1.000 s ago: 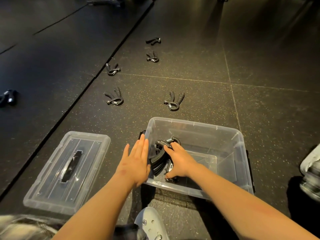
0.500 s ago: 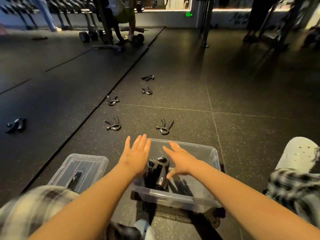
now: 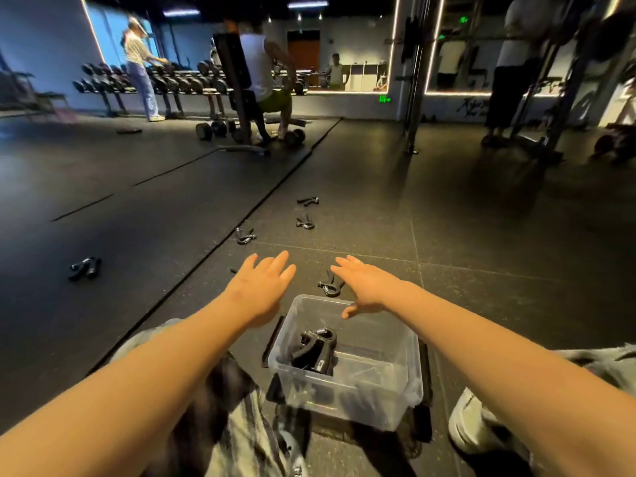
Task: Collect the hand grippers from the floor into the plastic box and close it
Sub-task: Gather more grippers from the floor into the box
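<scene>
Fingers [image 3: 275, 261] of the left hand [image 3: 261, 287] were straight and loosely spread, holding nothing, palm down above the floor [image 3: 481, 235] off the box's far left corner. The right hand [image 3: 368, 287] was stretched out the same way, fingers wide and empty, thumb hanging over the far rim.

Nearest the wearer, plaid trousers [image 3: 241, 425] and a white shoe [image 3: 471, 421] flanked the plastic box [image 3: 344, 404]. It stood open-topped, clear-walled with a rounded rim, and a black latch [image 3: 272, 339] showed at its left end. The stacked hand grippers [image 3: 315, 351] stood bunched against its left wall, black, coil ends up and handles pointing down.

Just beyond the far rim the nearest floor gripper [image 3: 330, 285] lay flat, coil toward the box, its two handles splayed in a V pointing away between the hands. Farther out, the seam gripper [image 3: 245, 235] lay beside the mat seam [image 3: 293, 170], which ran diagonally from near left to far right. Right of the seam, the fourth gripper [image 3: 305, 222] pointed its handles away, and the crosswise gripper [image 3: 308, 201] behind it lay with its long axis left to right. The lone gripper [image 3: 84, 268] sat well apart on the left mat, slanted and blurred. Dark rubber floor spread wide to the right, up to a post [image 3: 413, 98]. A weight bench [image 3: 237, 74] and dumbbell rack [image 3: 165, 80] stood at the back.
</scene>
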